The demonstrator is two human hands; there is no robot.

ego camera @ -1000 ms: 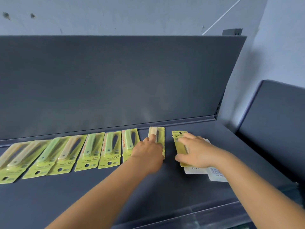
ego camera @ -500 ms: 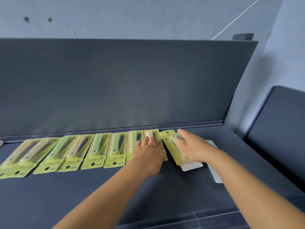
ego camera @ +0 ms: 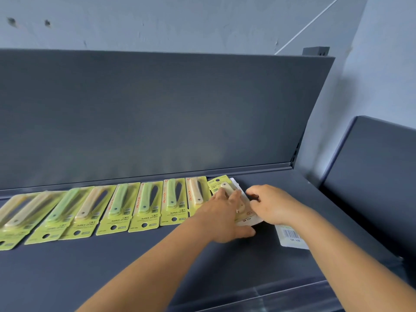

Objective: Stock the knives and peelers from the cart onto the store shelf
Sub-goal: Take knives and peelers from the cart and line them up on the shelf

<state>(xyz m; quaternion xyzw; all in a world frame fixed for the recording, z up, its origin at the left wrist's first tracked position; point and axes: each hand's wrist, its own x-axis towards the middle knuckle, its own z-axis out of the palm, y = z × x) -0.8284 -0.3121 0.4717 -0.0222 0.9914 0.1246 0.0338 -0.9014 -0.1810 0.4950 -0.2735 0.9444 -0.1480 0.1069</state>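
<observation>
Several yellow-green carded fruit knives (ego camera: 144,206) lie side by side in a row along the back of the dark grey shelf (ego camera: 135,262). At the row's right end a pack with a beige-handled knife (ego camera: 221,185) lies slanted on top of a white-backed pack (ego camera: 249,220). My left hand (ego camera: 225,212) rests on the slanted pack, fingers laid along the knife and thumb at its lower edge. Beside it, my right hand (ego camera: 273,204) has its fingers curled at the right edge of these packs and seems to pinch the white-backed one. Another pack (ego camera: 291,236) lies face down with its barcode up, under my right forearm.
The shelf's upright back panel (ego camera: 157,120) rises just behind the row. A second dark shelf unit (ego camera: 373,176) stands at the right. A clear price strip (ego camera: 281,293) runs along the shelf's front edge. Bare shelf surface lies in front of the row.
My left hand moved right from the neighbouring pack onto the slanted end pack. My right hand slid off that pack's top to its right edge. The end pack now sits closer to the row.
</observation>
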